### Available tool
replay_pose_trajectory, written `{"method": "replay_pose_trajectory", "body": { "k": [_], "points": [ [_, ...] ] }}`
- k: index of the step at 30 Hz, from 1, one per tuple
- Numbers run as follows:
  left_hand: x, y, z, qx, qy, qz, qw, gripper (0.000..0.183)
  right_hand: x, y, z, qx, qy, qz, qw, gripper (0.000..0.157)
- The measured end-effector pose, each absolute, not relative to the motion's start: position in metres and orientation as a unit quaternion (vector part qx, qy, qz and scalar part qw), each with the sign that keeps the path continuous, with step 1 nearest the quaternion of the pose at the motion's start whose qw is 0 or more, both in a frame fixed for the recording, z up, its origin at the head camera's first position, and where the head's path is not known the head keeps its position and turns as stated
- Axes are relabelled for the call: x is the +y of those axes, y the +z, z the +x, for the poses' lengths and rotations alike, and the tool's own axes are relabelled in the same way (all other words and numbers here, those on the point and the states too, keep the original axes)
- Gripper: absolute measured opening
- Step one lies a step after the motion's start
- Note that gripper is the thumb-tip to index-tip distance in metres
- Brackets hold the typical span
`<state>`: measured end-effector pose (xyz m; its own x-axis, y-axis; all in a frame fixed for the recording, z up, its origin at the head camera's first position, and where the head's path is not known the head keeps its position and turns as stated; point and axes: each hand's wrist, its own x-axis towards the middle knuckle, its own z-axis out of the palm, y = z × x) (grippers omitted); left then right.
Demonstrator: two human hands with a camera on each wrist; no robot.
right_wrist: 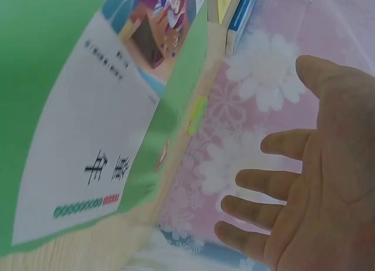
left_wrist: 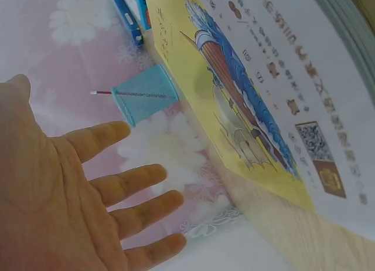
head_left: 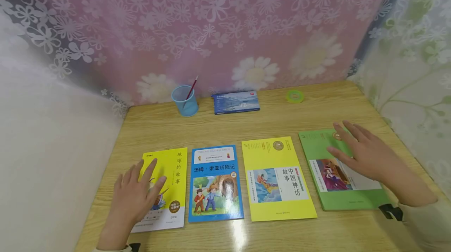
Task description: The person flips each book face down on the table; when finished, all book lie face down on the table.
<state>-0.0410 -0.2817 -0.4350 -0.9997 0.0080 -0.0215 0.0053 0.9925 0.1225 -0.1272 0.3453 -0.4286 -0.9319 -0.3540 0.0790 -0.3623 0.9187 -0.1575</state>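
In the head view several books lie in a row on a wooden table. My left hand (head_left: 132,195) hovers over the yellow-and-white book (head_left: 176,189) at the left end, fingers spread and holding nothing. Beside that book lies a blue book (head_left: 216,183) with two cartoon children, then a yellow book (head_left: 280,213) with a white band. Above the green book (head_left: 352,203) at the right end hangs my right hand (head_left: 368,156), its fingers spread. Both wrist views show a gap between palm and book, with the left hand (left_wrist: 70,195) and right hand (right_wrist: 328,171) gripping nothing.
Toward the back of the table (head_left: 151,126) stands a blue mesh pencil cup (head_left: 186,105) with a pencil (head_left: 192,88) in it. A flat blue box (head_left: 236,102) and a round yellow-green object (head_left: 294,96) lie to its right. Behind hangs a pink flowered cloth (head_left: 211,28).
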Motion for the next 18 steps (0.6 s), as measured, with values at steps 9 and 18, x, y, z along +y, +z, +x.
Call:
{"method": "replay_pose_trajectory", "body": {
  "k": [9, 18],
  "points": [
    [-0.287, -0.433, -0.036, 0.996, 0.063, -0.031, 0.051, 0.081, 0.314, -0.419, -0.147, -0.975, 0.101, 0.194, -0.026, 0.078],
    [-0.302, -0.429, -0.028, 0.990, 0.038, -0.083, 0.106, 0.091, 0.276, -0.415, -0.177, -0.959, 0.145, 0.238, -0.055, 0.066]
  ]
}}
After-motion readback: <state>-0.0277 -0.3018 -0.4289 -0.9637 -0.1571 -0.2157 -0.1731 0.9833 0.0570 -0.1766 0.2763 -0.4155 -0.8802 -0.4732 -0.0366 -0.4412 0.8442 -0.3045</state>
